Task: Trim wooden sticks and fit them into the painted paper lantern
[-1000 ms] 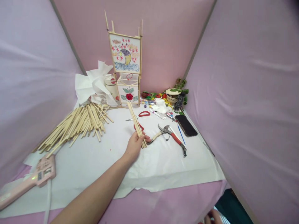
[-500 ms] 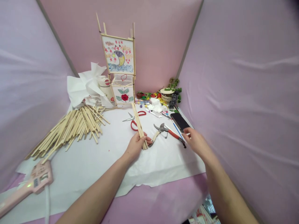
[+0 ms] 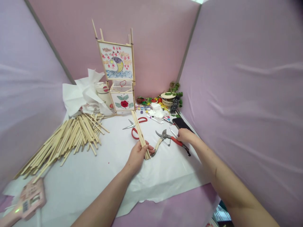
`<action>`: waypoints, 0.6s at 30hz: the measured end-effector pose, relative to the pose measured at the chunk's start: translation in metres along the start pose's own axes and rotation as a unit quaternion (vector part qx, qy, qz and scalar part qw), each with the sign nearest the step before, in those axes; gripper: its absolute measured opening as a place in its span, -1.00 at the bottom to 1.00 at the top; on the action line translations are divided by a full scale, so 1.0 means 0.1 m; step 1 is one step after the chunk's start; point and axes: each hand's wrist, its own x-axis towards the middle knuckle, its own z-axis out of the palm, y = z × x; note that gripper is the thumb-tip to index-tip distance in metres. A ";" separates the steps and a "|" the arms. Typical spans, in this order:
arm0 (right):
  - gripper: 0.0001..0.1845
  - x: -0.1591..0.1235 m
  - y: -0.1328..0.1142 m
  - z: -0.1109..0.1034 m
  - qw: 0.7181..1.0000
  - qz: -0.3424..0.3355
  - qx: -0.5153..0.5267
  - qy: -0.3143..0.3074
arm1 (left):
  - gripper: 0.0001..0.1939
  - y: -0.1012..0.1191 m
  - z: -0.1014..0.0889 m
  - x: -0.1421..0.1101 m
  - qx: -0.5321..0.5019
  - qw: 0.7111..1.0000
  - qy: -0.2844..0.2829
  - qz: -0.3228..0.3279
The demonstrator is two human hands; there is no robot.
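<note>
My left hand [image 3: 139, 152] is closed around a small bundle of thin wooden sticks [image 3: 140, 130], which slants up and away from me. Beside its fingertips lie pruning shears [image 3: 176, 141] with open jaws, one handle red and the other pale. Beyond the bundle rests a pair of scissors [image 3: 135, 128] with red handles, spread apart. My right hand [image 3: 186, 135] reaches down over the shears' red handle, by a white pen [image 3: 174, 132] and a black phone [image 3: 181, 123]. Its fingers are curled together at the table; their tips are hidden, and what they grip cannot be made out.
A big pile of wooden sticks [image 3: 68, 135] spreads at the left, near a pink power strip [image 3: 32, 198]. A stick frame with painted panels [image 3: 115, 61] stands at the back, beside crumpled white paper [image 3: 82, 91]. Markers [image 3: 155, 119], white tissue [image 3: 157, 111] and a bowl [image 3: 167, 100] sit back right.
My right hand has moved left and forward from the phone's near end, now covering the blue stick-like item there. My left hand still holds the sticks. The view has shifted slightly.
</note>
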 end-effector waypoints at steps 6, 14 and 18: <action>-0.69 0.15 0.01 -0.05 1.000 -0.017 -0.022 -0.014 | -0.75 0.00 0.01 -0.01 -0.006 1.000 0.001 -0.004; -0.72 0.22 -0.06 0.00 0.999 -0.025 -0.039 -0.005 | -0.75 0.01 0.01 0.00 -0.012 1.000 0.006 -0.013; -0.70 0.26 -0.02 -0.09 0.999 -0.019 -0.031 0.000 | -0.77 -0.01 0.01 0.00 -0.014 1.000 0.004 -0.016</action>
